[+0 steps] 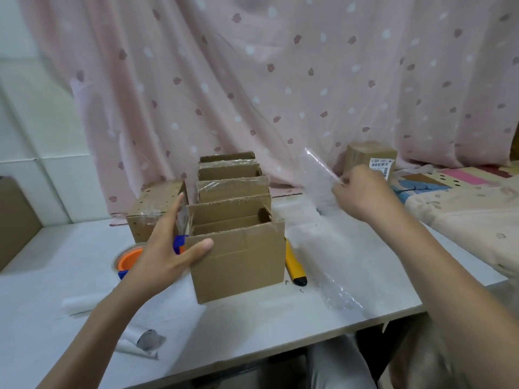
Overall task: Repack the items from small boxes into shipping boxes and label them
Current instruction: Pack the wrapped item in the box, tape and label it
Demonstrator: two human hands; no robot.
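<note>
Head view shows the open shipping box point(238, 256) standing at the middle of the tabletop point(56, 290), near its front edge. Left hand point(168, 248) lies spread against the box's left wall, thumb on its front face. Right hand point(362, 192), raised beyond the box's right side, pinches a sheet of bubble wrap point(317, 178) in the air.

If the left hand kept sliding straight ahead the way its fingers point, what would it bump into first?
Probably the small punched box behind the open shipping box. The left hand already touches the shipping box's near left corner, fingers pointing up and away along its side. Depth is unclear.
</note>
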